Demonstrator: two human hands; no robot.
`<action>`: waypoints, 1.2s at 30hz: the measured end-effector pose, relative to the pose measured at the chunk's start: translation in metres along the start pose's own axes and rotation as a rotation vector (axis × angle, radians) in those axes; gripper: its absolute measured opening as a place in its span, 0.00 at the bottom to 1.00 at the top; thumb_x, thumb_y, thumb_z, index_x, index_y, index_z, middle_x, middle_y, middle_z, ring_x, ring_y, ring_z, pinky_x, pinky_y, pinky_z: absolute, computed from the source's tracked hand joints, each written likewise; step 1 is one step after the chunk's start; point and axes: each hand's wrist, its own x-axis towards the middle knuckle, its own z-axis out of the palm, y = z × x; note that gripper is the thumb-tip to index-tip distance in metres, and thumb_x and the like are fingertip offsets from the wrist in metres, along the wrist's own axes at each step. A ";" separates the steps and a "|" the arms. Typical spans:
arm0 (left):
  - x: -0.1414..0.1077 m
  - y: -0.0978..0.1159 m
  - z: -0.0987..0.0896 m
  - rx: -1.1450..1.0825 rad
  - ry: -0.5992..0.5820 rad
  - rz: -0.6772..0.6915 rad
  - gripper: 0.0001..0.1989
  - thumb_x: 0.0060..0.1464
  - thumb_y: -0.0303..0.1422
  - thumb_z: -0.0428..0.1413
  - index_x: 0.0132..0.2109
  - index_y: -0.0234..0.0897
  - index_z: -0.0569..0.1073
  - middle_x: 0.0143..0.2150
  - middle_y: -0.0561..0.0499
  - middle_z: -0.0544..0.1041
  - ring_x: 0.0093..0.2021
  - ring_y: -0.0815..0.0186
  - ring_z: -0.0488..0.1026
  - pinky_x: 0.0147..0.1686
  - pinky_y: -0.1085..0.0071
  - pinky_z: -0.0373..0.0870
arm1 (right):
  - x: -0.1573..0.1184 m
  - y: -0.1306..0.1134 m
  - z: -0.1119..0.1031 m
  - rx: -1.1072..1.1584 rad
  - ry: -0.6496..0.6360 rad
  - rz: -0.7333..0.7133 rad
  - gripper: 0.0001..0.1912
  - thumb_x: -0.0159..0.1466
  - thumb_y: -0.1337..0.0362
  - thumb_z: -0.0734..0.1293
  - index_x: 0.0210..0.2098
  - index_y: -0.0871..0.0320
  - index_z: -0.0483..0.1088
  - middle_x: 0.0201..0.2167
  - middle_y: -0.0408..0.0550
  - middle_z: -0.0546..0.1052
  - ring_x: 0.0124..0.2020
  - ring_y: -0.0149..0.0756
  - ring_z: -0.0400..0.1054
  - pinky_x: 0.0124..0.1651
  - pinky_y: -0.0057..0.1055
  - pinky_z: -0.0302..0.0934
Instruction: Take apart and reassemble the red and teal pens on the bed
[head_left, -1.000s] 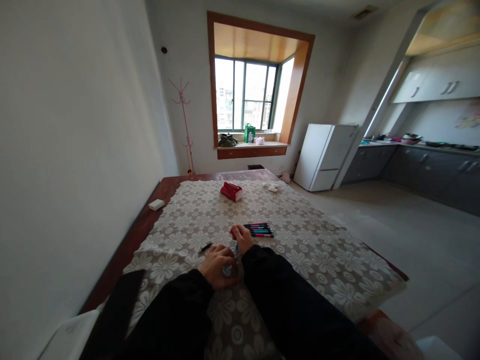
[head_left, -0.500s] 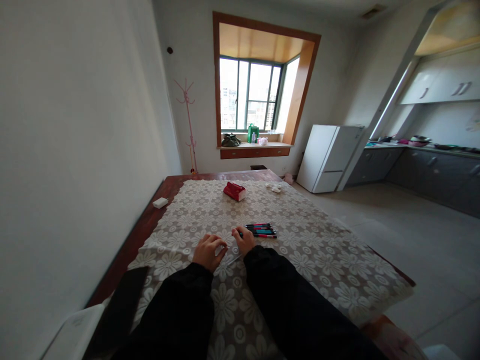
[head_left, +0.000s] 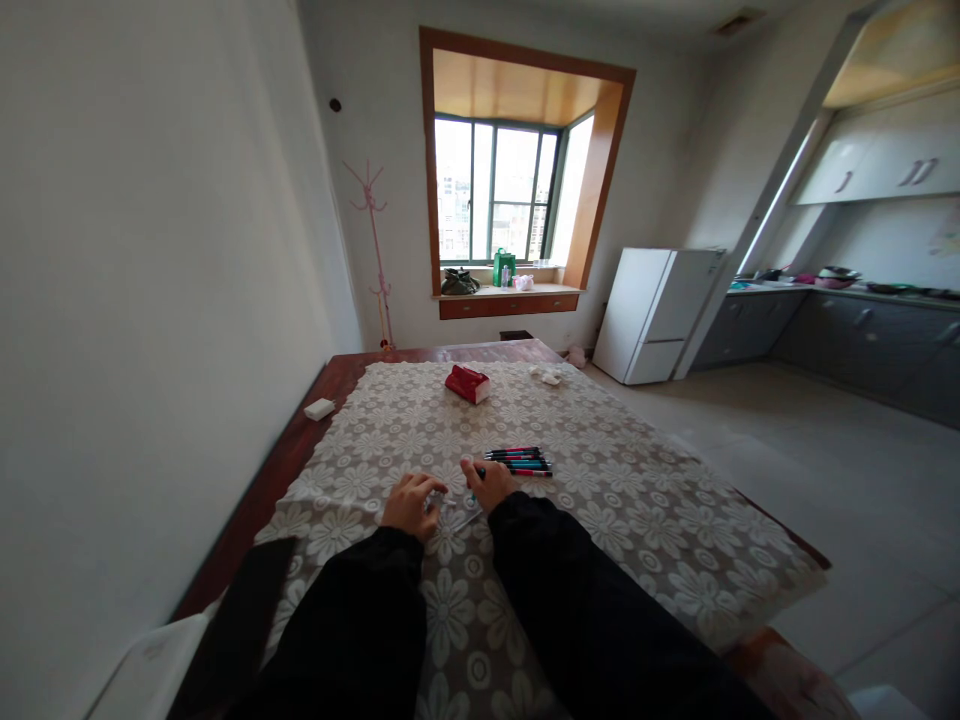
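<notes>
My right hand (head_left: 491, 482) is closed around a dark pen (head_left: 481, 472), whose lower end points down toward the tablecloth. To its left, my left hand (head_left: 411, 503) is curved, with a gap between thumb and forefinger; nothing shows plainly in its grasp. A clear, thin plastic piece (head_left: 463, 517) lies between the two hands, its outline hard to make out. Just beyond my right hand, several pens (head_left: 525, 461) with black, pink and teal barrels lie side by side on the flowered tablecloth (head_left: 600, 520).
Farther along the table sits a red tissue pack (head_left: 467, 384), with crumpled white tissues (head_left: 550, 377) to its right. A small white box (head_left: 319, 409) rests at the left edge. Near my left sleeve lies a black flat object (head_left: 247, 610). Beyond stands a white fridge (head_left: 649, 315).
My left thumb and forefinger have parted from a near-pinch, and that hand has shifted slightly left. My right hand still grips the pen, now tilted so more of it shows.
</notes>
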 end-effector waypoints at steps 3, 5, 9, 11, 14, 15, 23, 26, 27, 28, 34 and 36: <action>0.000 -0.001 0.004 -0.004 0.003 0.007 0.17 0.42 0.24 0.56 0.39 0.46 0.77 0.42 0.52 0.76 0.48 0.60 0.67 0.51 0.63 0.61 | 0.000 0.001 0.003 0.096 0.007 -0.048 0.27 0.64 0.49 0.57 0.15 0.56 0.69 0.13 0.43 0.69 0.21 0.32 0.64 0.29 0.27 0.52; 0.000 -0.002 0.006 0.001 -0.004 0.014 0.14 0.43 0.27 0.57 0.38 0.47 0.78 0.42 0.52 0.76 0.48 0.60 0.67 0.50 0.62 0.61 | 0.001 0.003 0.006 0.137 0.001 -0.067 0.27 0.64 0.50 0.57 0.16 0.57 0.69 0.14 0.42 0.70 0.21 0.31 0.64 0.30 0.27 0.54; -0.001 -0.001 0.007 0.019 -0.019 0.029 0.11 0.44 0.31 0.58 0.36 0.47 0.79 0.42 0.52 0.77 0.48 0.59 0.67 0.49 0.62 0.61 | 0.001 0.004 0.008 0.160 -0.016 -0.075 0.21 0.62 0.53 0.60 0.21 0.58 0.72 0.17 0.42 0.71 0.22 0.30 0.63 0.30 0.26 0.54; -0.001 0.000 0.006 0.033 -0.015 0.023 0.08 0.45 0.33 0.58 0.35 0.48 0.79 0.42 0.53 0.77 0.48 0.58 0.66 0.49 0.61 0.61 | 0.001 0.003 0.009 0.184 -0.013 -0.074 0.16 0.60 0.54 0.62 0.25 0.59 0.73 0.19 0.42 0.72 0.23 0.30 0.63 0.29 0.26 0.55; -0.002 0.002 0.005 0.042 -0.009 0.008 0.05 0.46 0.36 0.59 0.33 0.48 0.79 0.42 0.52 0.77 0.48 0.58 0.66 0.48 0.61 0.60 | 0.003 0.005 0.010 0.247 -0.006 -0.058 0.13 0.58 0.56 0.64 0.31 0.58 0.74 0.22 0.42 0.72 0.23 0.31 0.63 0.28 0.25 0.55; -0.002 0.003 0.005 0.042 -0.008 0.003 0.05 0.46 0.36 0.59 0.32 0.48 0.79 0.42 0.52 0.77 0.48 0.58 0.66 0.48 0.61 0.60 | 0.003 0.005 0.010 0.261 -0.002 -0.044 0.13 0.59 0.56 0.63 0.31 0.59 0.74 0.22 0.42 0.72 0.23 0.31 0.63 0.28 0.26 0.55; 0.000 0.004 0.001 0.027 0.044 -0.010 0.06 0.47 0.33 0.57 0.33 0.47 0.79 0.41 0.53 0.78 0.47 0.59 0.67 0.48 0.61 0.60 | 0.006 0.008 0.009 0.308 0.084 0.016 0.20 0.61 0.51 0.59 0.23 0.59 0.69 0.18 0.43 0.70 0.22 0.32 0.62 0.28 0.27 0.56; 0.000 0.004 -0.001 0.014 0.079 -0.027 0.07 0.48 0.34 0.56 0.34 0.48 0.79 0.41 0.53 0.78 0.47 0.59 0.67 0.48 0.61 0.61 | 0.008 0.010 0.011 0.338 0.113 0.065 0.18 0.59 0.50 0.61 0.27 0.59 0.69 0.18 0.42 0.68 0.22 0.33 0.62 0.27 0.27 0.56; 0.000 0.004 -0.002 0.012 0.089 -0.035 0.07 0.49 0.34 0.56 0.34 0.48 0.79 0.41 0.53 0.78 0.47 0.59 0.67 0.47 0.61 0.61 | 0.008 0.011 0.011 0.356 0.111 0.080 0.18 0.59 0.50 0.61 0.28 0.59 0.69 0.17 0.42 0.68 0.22 0.33 0.62 0.26 0.27 0.55; 0.000 0.004 -0.002 0.010 0.098 -0.042 0.07 0.49 0.35 0.56 0.34 0.48 0.79 0.42 0.53 0.78 0.47 0.59 0.67 0.47 0.61 0.61 | 0.009 0.012 0.012 0.377 0.102 0.093 0.18 0.58 0.50 0.61 0.28 0.59 0.69 0.17 0.42 0.67 0.22 0.33 0.62 0.26 0.27 0.55; 0.001 0.004 -0.003 -0.004 0.140 -0.054 0.07 0.50 0.35 0.56 0.35 0.47 0.79 0.41 0.53 0.78 0.47 0.60 0.68 0.47 0.62 0.62 | 0.009 0.018 0.019 0.524 0.005 0.145 0.17 0.58 0.49 0.61 0.27 0.58 0.66 0.13 0.38 0.62 0.16 0.29 0.57 0.20 0.26 0.51; 0.001 0.003 -0.002 -0.003 0.155 -0.049 0.07 0.50 0.35 0.56 0.35 0.47 0.79 0.41 0.53 0.78 0.46 0.60 0.68 0.47 0.62 0.63 | 0.009 0.017 0.020 0.580 -0.028 0.155 0.17 0.57 0.48 0.62 0.26 0.57 0.64 0.12 0.37 0.61 0.15 0.29 0.55 0.19 0.26 0.50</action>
